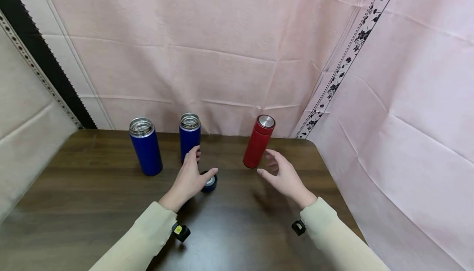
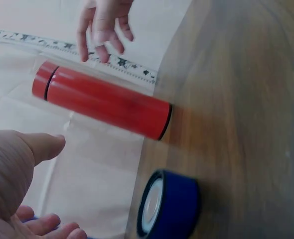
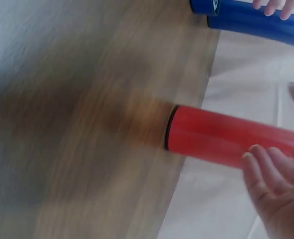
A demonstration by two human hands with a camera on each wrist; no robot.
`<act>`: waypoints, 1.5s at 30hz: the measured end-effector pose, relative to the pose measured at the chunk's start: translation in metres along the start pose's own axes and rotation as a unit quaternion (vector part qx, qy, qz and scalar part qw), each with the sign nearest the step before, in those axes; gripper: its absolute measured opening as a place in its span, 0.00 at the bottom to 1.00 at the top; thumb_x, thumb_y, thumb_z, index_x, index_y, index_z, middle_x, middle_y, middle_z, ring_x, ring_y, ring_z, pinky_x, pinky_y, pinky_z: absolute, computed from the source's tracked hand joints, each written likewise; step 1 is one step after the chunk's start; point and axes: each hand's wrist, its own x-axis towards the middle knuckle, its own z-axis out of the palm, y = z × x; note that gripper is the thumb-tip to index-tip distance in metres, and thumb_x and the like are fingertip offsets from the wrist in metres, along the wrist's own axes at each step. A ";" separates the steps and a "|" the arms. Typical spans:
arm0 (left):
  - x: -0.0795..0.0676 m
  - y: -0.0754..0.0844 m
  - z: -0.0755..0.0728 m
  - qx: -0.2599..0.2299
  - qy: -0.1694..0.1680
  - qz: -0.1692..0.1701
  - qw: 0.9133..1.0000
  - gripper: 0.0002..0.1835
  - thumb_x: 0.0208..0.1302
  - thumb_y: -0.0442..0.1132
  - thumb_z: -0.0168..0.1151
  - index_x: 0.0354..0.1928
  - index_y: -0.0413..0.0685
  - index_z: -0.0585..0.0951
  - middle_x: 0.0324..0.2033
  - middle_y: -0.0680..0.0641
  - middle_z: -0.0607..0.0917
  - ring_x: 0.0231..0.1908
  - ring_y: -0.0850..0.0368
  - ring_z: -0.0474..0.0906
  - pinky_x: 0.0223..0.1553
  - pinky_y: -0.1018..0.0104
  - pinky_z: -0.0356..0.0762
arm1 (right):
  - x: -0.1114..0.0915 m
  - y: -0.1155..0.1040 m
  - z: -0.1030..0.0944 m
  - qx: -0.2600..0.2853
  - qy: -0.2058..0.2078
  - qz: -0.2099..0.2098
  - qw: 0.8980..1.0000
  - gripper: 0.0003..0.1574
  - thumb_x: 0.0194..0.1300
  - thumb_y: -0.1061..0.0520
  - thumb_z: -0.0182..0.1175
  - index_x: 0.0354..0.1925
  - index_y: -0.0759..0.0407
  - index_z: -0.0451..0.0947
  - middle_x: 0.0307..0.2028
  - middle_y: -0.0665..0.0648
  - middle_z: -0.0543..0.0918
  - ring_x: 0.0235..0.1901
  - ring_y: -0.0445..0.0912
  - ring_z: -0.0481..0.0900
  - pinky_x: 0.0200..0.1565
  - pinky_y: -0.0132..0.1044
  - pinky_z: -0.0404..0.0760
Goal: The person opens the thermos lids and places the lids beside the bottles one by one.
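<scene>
A red thermos bottle point(image 1: 255, 143) with a silver-topped lid stands toward the back right of the table. Beside it my right hand point(image 1: 283, 176) has fingers and thumb spread apart; in the right wrist view its fingertips overlap the side of the red bottle point(image 3: 221, 134). My left hand point(image 1: 189, 180) reaches toward an uncapped blue thermos bottle point(image 1: 189, 137), its thumb held away from the fingers. Close to that thumb lies a dark blue bottle cap point(image 1: 210, 184), whose blue side point(image 2: 179, 206) shows in the left wrist view. Neither hand holds anything.
Another uncapped blue bottle point(image 1: 147, 151), wider at the mouth, stands farther left on the brown wooden table point(image 1: 229, 230). Pale pink cloth point(image 1: 222, 73) hangs along the table's back edge and both sides.
</scene>
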 end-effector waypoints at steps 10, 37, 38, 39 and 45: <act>0.016 0.016 0.029 -0.044 -0.021 0.018 0.999 0.47 0.58 0.52 0.70 0.72 0.51 0.54 0.62 0.44 0.68 0.61 0.48 0.68 0.59 0.49 0.70 | 0.019 -0.003 -0.016 0.005 0.098 -0.044 0.994 0.38 0.60 0.45 0.67 0.63 0.55 0.67 0.53 0.55 0.75 0.45 0.51 0.80 0.44 0.45 0.80; 0.074 0.042 0.098 -0.104 -0.061 0.067 0.990 0.52 0.55 0.57 0.70 0.75 0.57 0.50 0.70 0.47 0.60 0.67 0.49 0.60 0.60 0.46 0.67 | 0.082 -0.026 0.001 0.006 0.157 -0.049 0.986 0.40 0.62 0.43 0.65 0.69 0.48 0.65 0.70 0.56 0.58 0.63 0.49 0.67 0.57 0.45 0.74; 0.076 0.042 0.101 -0.112 -0.067 0.070 0.989 0.53 0.55 0.58 0.70 0.75 0.58 0.49 0.71 0.48 0.59 0.67 0.49 0.60 0.60 0.45 0.67 | 0.082 -0.026 0.001 0.011 0.159 -0.052 0.986 0.39 0.62 0.44 0.65 0.68 0.49 0.66 0.70 0.56 0.59 0.62 0.49 0.68 0.56 0.44 0.74; 0.077 0.044 0.103 -0.117 -0.074 0.073 0.988 0.53 0.55 0.58 0.70 0.76 0.58 0.48 0.71 0.48 0.58 0.67 0.49 0.59 0.61 0.45 0.66 | 0.082 -0.026 0.001 0.016 0.161 -0.053 0.985 0.39 0.61 0.45 0.66 0.68 0.49 0.67 0.69 0.55 0.60 0.61 0.48 0.69 0.56 0.43 0.75; 0.079 0.048 0.117 -0.114 -0.088 0.083 0.986 0.53 0.54 0.57 0.70 0.75 0.58 0.49 0.68 0.49 0.57 0.64 0.50 0.59 0.59 0.48 0.69 | 0.078 -0.022 0.001 0.039 0.195 -0.045 0.979 0.36 0.57 0.45 0.70 0.62 0.49 0.72 0.63 0.51 0.67 0.57 0.43 0.70 0.53 0.42 0.77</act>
